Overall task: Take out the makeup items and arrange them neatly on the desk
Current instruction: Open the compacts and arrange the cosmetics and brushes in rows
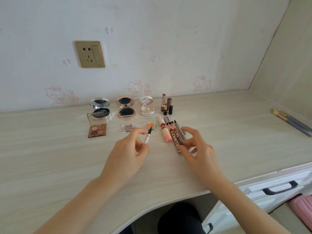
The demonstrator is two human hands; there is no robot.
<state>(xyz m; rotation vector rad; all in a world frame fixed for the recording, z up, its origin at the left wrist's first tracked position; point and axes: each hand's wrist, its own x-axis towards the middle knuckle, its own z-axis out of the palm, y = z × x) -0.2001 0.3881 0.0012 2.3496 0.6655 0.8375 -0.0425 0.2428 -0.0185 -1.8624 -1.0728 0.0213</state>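
Note:
My left hand [130, 146] pinches a slim white eyeliner pen [146, 138], its dark brush tip pointing up and away over the orange single eyeshadow [150, 126]. My right hand [197, 147] hovers with fingers spread over the lower ends of a row of lying tubes: a pink lip tube [166, 134], a brown lettered lip tube [176, 141] and a grey pen [181, 132]. Its thumb touches the brown tube's end. Behind stand three open compacts [125, 107], a four-colour palette [97, 127], a pink single eyeshadow [128, 127] and upright lipsticks [167, 105].
The pale wood desk [67, 157] meets a wall with a gold socket [90, 54]. Makeup brushes [292, 122] lie at the far right edge. White drawers with black handles [278, 188] sit below right, with something pink [302, 211] beside them.

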